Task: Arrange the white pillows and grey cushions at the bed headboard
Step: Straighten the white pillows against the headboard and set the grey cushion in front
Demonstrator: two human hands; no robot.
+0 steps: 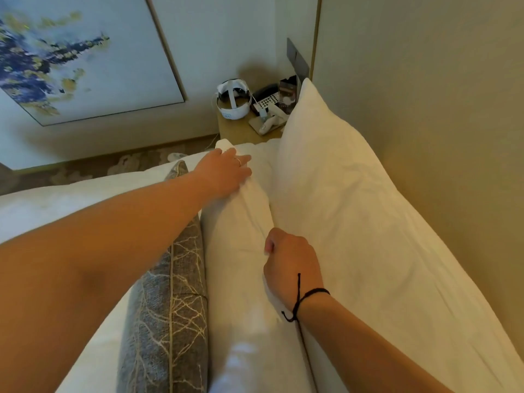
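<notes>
Two white pillows stand in a row against the headboard (pixel 425 137): the back pillow (pixel 354 199) leans directly on the beige panel, and the front pillow (pixel 241 279) stands on edge just before it, touching it along its length. One grey cushion (pixel 167 316), patterned with pale branching lines, stands on edge against the front pillow's other side, resting on the white bed (pixel 56 202).

Two bare hands are on the front pillow. The left hand (pixel 224 173), a ring on one finger, lies with fingers spread flat over the pillow's far top corner, pressing rather than gripping. The right hand (pixel 289 262), a black cord tied at its wrist, is curled narrow, pinching a fold of the pillow's upper edge near the middle.

One bedside counter (pixel 238 130) beyond the pillows carries one white headset (pixel 234 102), one telephone (pixel 265 99) and a few small items too blurred to name. One framed painting (pixel 82 55) hangs on the wall.
</notes>
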